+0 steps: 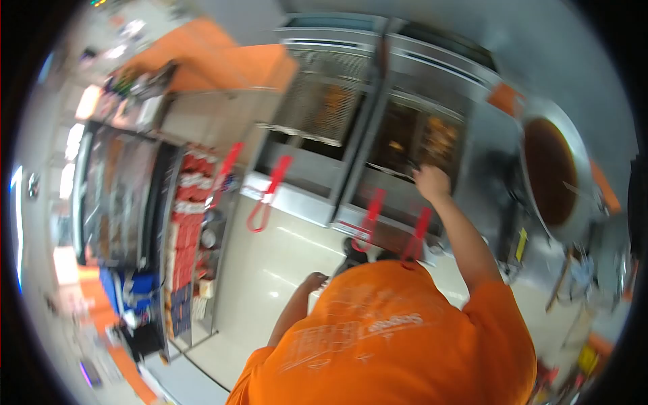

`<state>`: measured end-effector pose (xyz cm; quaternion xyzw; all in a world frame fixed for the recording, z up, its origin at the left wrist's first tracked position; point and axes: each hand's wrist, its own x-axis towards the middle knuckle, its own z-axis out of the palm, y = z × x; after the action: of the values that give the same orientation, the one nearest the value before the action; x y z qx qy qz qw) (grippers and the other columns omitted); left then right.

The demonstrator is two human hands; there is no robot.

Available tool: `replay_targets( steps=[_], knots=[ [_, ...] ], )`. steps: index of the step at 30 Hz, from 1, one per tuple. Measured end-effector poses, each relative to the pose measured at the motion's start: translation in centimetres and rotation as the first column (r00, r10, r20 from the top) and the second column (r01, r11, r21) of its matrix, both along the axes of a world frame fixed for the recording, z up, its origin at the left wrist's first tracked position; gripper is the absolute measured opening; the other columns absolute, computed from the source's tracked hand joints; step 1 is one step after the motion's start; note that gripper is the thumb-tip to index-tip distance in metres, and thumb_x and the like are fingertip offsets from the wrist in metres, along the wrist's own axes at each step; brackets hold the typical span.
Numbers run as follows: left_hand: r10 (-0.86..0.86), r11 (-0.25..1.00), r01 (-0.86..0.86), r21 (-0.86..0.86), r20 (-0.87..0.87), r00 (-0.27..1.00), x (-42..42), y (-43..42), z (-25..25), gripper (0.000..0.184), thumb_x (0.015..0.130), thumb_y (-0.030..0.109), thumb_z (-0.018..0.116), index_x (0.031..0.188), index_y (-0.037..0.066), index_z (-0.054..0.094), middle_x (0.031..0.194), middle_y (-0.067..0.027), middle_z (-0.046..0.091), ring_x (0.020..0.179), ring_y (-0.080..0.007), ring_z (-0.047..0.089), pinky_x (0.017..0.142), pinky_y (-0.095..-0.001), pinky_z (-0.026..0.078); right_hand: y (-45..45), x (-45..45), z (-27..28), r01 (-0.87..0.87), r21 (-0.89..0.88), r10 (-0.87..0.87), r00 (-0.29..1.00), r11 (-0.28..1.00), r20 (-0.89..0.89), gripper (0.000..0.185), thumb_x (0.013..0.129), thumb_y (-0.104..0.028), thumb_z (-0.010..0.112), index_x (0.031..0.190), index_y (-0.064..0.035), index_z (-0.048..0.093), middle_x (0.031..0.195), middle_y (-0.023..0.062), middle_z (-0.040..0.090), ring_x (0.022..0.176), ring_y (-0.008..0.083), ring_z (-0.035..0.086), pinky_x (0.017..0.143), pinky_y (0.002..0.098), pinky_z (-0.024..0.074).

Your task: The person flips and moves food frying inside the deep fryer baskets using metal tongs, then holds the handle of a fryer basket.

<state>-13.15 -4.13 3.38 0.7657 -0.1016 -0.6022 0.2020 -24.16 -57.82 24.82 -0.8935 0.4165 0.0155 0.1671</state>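
1. Above the front part of the right fryer [385, 182], the right hand [432, 183] is reaching in with its fingers curling; something small and dark is showing at the fingertips, but blur is hiding whether they are grasping it.
2. Left of that fryer and nearer the body, the left hand [314, 281] is hanging low over the floor [260, 277], apart from the equipment; whether it is closing on anything, I cannot tell.
3. Inside the right fryer, golden pieces [439, 138] are lying just beyond the right hand, towards the right side. They are looking light, crisp at the edges and probably fragile, slick with oil, so a loose scoop from beneath would suit them better than a pinch.
4. Along the front of the same fryer, two red handles [370, 217] [418, 233] are sticking out; they are seeming the stiff, sensible places to take hold, away from greasy metal.
5. Left of the right fryer, a mesh basket [317, 111] is sitting in another fryer [297, 172], likely rigid and fairly heavy.
6. Right of the right fryer, a wide pot [540, 109] is holding brown liquid [550, 172].
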Motion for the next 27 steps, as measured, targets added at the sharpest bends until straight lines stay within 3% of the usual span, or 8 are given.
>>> replay_targets(
  steps=[1, 3, 4, 5, 12, 17, 21, 27],
  knots=[
    [0.142, 0.989, -0.137, 0.056, -0.084, 0.986, 0.0, 1.1, -2.8, 0.040, 0.086, 0.037, 0.065, 0.100, 0.001, 0.066, 0.078, -0.0082, 0.067, 0.058, -0.0166, 0.058, 0.052, -0.0306, 0.049, 0.2, 0.6, 1.0, -0.014, 0.049, 0.016, 0.999, 0.999, -0.033, 0.035, 0.090, -0.035, 0.055, 0.085, -0.0020, 0.065, 0.087, 0.0219, 0.066, 0.086, 0.0395, 0.064, 0.074, 0.0502, 0.0498],
    [0.015, 0.991, -0.016, 0.130, 0.012, 1.000, 0.5, -0.7, -1.1, 0.030, 0.087, 0.030, 0.063, 0.099, 0.003, 0.066, 0.082, -0.0089, 0.068, 0.064, -0.0212, 0.062, 0.060, -0.0353, 0.053, 0.5, 2.0, 1.0, -0.003, 0.050, 0.003, 1.000, 0.999, 0.001, 0.036, 0.090, -0.036, 0.056, 0.089, -0.0013, 0.066, 0.089, 0.0230, 0.066, 0.089, 0.0397, 0.064, 0.077, 0.0506, 0.0495],
    [-0.391, 0.897, 0.422, -0.134, 0.207, 0.897, 1.5, -0.2, -1.3, 0.021, 0.086, 0.021, 0.060, 0.102, 0.007, 0.065, 0.086, -0.0091, 0.069, 0.072, -0.0257, 0.066, 0.066, -0.0370, 0.053, 0.4, 2.7, 1.1, 0.014, 0.052, -0.012, 0.999, 0.999, -0.046, 0.035, 0.089, -0.035, 0.057, 0.091, -0.0007, 0.066, 0.091, 0.0228, 0.066, 0.090, 0.0396, 0.064, 0.078, 0.0506, 0.0497],
    [-0.431, 0.890, 0.451, -0.060, 0.208, 0.878, 2.0, -1.1, -0.4, 0.026, 0.084, 0.017, 0.059, 0.109, 0.012, 0.064, 0.088, -0.0087, 0.069, 0.077, -0.0280, 0.068, 0.069, -0.0389, 0.053, 0.4, 3.2, 0.7, 0.035, 0.033, -0.033, 0.997, 0.999, -0.068, 0.033, 0.090, -0.033, 0.058, 0.091, -0.0003, 0.066, 0.093, 0.0212, 0.066, 0.091, 0.0389, 0.064, 0.079, 0.0490, 0.0505],
    [0.006, 1.000, -0.008, 0.014, 0.088, 0.996, 2.0, -2.7, 0.6, 0.046, 0.084, 0.042, 0.065, 0.100, -0.001, 0.066, 0.084, -0.0116, 0.069, 0.068, -0.0200, 0.065, 0.066, -0.0338, 0.054, 0.0, 4.3, 0.8, 0.093, 0.082, -0.081, 0.986, 0.992, -0.143, 0.031, 0.090, -0.029, 0.058, 0.095, 0.0009, 0.066, 0.100, 0.0210, 0.066, 0.096, 0.0372, 0.063, 0.082, 0.0466, 0.0510],
    [0.036, 0.999, -0.036, -0.016, 0.005, 0.999, 0.0, 0.0, -0.5, 0.046, 0.083, 0.041, 0.067, 0.104, 0.000, 0.066, 0.089, -0.0139, 0.070, 0.073, -0.0226, 0.067, 0.069, -0.0337, 0.054, -0.2, 4.3, 0.4, 0.121, 0.142, -0.114, 0.992, 0.982, -0.054, 0.037, 0.086, -0.033, 0.060, 0.099, 0.0006, 0.066, 0.102, 0.0252, 0.064, 0.100, 0.0409, 0.061, 0.084, 0.0493, 0.0489],
    [-0.163, 0.986, 0.154, 0.070, 0.152, 0.975, -1.2, 1.4, 0.9, 0.043, 0.082, 0.046, 0.061, 0.092, 0.006, 0.074, 0.095, -0.0173, 0.070, 0.086, -0.0321, 0.067, 0.078, -0.0386, 0.051, -0.5, 3.9, -0.4, 0.194, 0.174, -0.177, 0.978, 0.966, -0.107, 0.036, 0.087, -0.035, 0.059, 0.094, -0.0012, 0.069, 0.097, 0.0226, 0.067, 0.096, 0.0386, 0.064, 0.083, 0.0483, 0.0506],
    [-0.180, 0.981, 0.168, 0.097, 0.124, 0.976, -0.6, 1.1, 3.1, 0.041, 0.084, 0.038, 0.063, 0.098, 0.001, 0.070, 0.092, -0.0146, 0.071, 0.084, -0.0257, 0.066, 0.077, -0.0370, 0.052, -1.2, 2.8, -1.3, 0.266, 0.264, -0.248, 0.964, 0.927, -0.097, 0.038, 0.090, -0.034, 0.058, 0.097, 0.0024, 0.068, 0.100, 0.0233, 0.067, 0.099, 0.0385, 0.063, 0.085, 0.0464, 0.0510]
  ],
)
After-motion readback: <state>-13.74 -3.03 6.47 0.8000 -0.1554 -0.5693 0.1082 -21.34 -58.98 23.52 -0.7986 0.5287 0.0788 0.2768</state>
